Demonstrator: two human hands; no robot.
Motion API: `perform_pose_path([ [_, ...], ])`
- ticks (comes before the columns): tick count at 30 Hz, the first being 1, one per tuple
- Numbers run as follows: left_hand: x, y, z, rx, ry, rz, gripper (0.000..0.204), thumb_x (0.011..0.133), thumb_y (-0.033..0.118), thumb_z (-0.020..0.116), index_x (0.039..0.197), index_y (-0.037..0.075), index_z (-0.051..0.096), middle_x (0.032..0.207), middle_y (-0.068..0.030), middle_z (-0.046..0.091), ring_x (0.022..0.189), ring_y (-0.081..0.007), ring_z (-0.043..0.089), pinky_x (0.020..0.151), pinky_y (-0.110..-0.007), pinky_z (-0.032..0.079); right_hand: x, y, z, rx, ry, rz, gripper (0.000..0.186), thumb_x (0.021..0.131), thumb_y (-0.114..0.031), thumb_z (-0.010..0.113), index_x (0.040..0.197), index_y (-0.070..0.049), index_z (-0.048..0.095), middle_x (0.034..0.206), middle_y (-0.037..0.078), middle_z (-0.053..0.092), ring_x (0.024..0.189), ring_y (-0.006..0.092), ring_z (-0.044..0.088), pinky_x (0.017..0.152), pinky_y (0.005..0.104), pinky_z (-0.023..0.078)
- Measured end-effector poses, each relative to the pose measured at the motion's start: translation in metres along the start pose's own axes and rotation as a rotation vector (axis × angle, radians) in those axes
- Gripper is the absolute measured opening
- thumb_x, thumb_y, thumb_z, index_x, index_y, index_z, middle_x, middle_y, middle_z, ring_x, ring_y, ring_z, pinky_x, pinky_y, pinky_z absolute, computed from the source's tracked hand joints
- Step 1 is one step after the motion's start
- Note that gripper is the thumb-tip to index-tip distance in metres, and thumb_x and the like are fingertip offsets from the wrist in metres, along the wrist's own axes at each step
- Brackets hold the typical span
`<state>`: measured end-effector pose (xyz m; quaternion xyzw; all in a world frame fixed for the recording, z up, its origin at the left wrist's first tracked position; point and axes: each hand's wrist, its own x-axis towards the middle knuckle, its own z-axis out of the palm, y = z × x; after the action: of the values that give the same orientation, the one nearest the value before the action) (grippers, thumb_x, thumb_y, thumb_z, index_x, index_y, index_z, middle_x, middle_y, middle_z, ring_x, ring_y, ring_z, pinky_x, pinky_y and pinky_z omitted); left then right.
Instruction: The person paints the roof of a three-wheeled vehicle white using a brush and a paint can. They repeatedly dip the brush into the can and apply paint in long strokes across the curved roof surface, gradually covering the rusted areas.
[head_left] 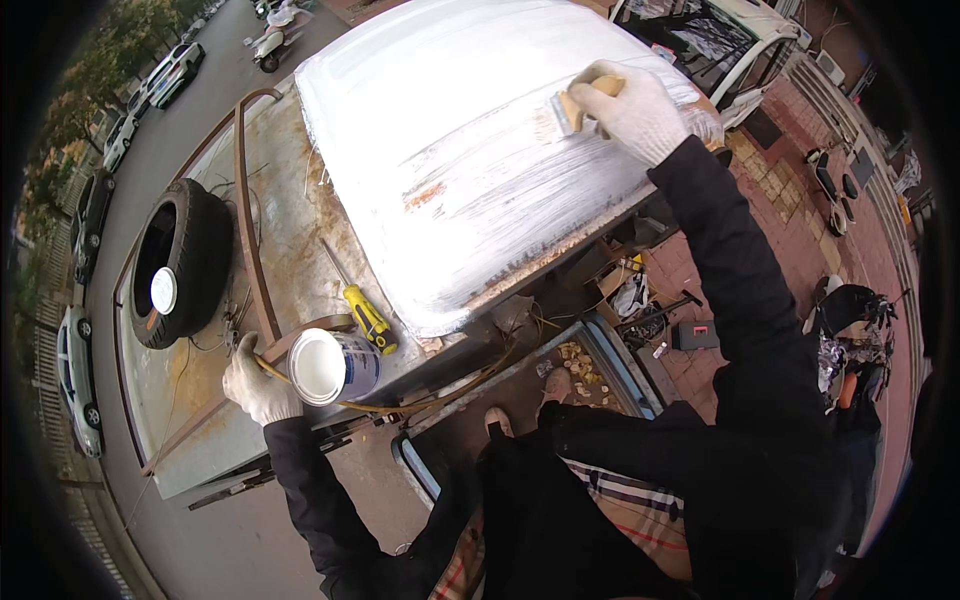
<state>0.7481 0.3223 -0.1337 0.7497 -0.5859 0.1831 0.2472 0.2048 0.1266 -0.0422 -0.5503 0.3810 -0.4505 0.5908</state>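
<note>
My right hand [630, 110], in a white knit glove, grips a paintbrush [570, 108] with a pale wooden handle. Its bristles are against a curved vehicle roof panel [420, 110], thickly white at the far side and streaky near the front edge, where a rusty patch shows through. My left hand [262, 385], gloved too, is closed round a rusty metal bar [195, 425]; its fingertips are partly hidden. Just right of that hand stands an open can of white paint [358, 366]. A yellow-and-black screwdriver [368, 318] lies beyond the can.
A tyre [205, 250] with a white round lid [164, 290] on it lies on the weathered metal sheet [305, 250]. A brown cable [390, 409] runs along the front edge. Below my feet is a blue-edged frame [605, 355] with dry leaves; tools and boxes lie at right.
</note>
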Motion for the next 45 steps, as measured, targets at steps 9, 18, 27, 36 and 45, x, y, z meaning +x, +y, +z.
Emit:
perform_pose_path([
  [9,0.0,-0.005,0.01,0.036,0.165,0.139,0.039,0.084,0.021,0.079,0.122,0.012,0.077,0.103,-0.0102,0.078,0.1,-0.0339,0.071,0.097,-0.044,0.05,-0.06,-0.064,-0.119,-1.067,0.771,-0.184,0.032,0.103,-0.032,0.068,0.109,-0.002,0.076,0.088,0.009,0.077,0.081,0.017,0.072,0.078,0.0326,0.056],
  [18,-0.003,0.003,-0.003,-0.061,0.134,0.139,0.048,0.077,0.019,0.086,0.123,0.011,0.077,0.103,-0.0092,0.078,0.102,-0.0334,0.071,0.102,-0.046,0.046,-0.02,-0.026,0.191,-1.296,0.108,-0.519,0.023,0.101,-0.025,0.068,0.096,-0.004,0.076,0.076,0.013,0.075,0.067,0.0258,0.074,0.067,0.0382,0.06],
  [27,0.001,-0.004,-0.014,-0.199,0.01,0.14,0.053,0.077,0.013,0.084,0.129,0.014,0.075,0.102,-0.0081,0.075,0.1,-0.0311,0.07,0.106,-0.048,0.043,-0.007,-0.035,0.159,-0.731,0.269,-0.039,0.036,0.102,-0.033,0.074,0.111,0.001,0.078,0.078,0.007,0.071,0.06,0.0128,0.066,0.057,0.0266,0.055],
  [36,-0.002,-0.005,-0.016,-0.205,-0.066,0.115,0.062,0.074,0.016,0.085,0.134,0.016,0.072,0.111,-0.0087,0.072,0.112,-0.0322,0.066,0.113,-0.052,0.039,-0.012,-0.065,0.139,-1.428,0.476,-0.257,0.031,0.102,-0.034,0.067,0.104,-0.005,0.077,0.081,0.013,0.076,0.078,0.0269,0.077,0.077,0.0384,0.061],
  [45,-0.002,-0.002,-0.018,-0.23,-0.008,0.117,0.058,0.073,0.016,0.088,0.13,0.014,0.075,0.105,-0.0083,0.073,0.106,-0.0333,0.067,0.109,-0.05,0.04,-0.01,-0.012,0.252,-1.034,0.066,-0.418,0.03,0.103,-0.031,0.069,0.112,-0.004,0.078,0.082,0.01,0.076,0.075,0.0183,0.075,0.072,0.0339,0.061],
])
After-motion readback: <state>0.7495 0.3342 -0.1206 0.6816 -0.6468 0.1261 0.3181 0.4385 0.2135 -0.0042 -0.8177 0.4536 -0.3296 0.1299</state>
